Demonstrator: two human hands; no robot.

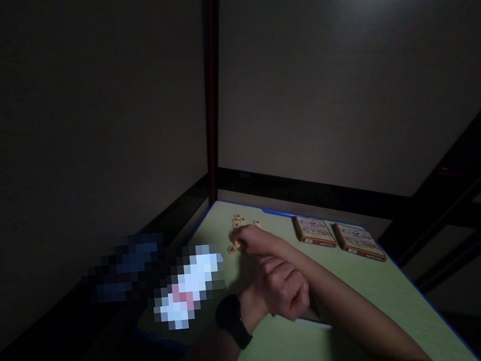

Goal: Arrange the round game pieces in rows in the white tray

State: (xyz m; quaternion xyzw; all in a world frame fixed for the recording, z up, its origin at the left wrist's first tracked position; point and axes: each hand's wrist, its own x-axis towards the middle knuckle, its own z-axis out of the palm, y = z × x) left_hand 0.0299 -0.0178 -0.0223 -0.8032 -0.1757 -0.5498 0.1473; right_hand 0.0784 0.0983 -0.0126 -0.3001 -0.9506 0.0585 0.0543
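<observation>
Here, left hand (284, 287) curled, right hand (250, 239) outstretched

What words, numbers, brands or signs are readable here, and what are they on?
No text reads clearly.
Left flat box: dark lettering on top, too small and blurred.
Right flat box: the same.
Round game pieces: dark marks, too small.
Pixelated patch: nothing readable.
Black wristwatch: no readable text.
</observation>
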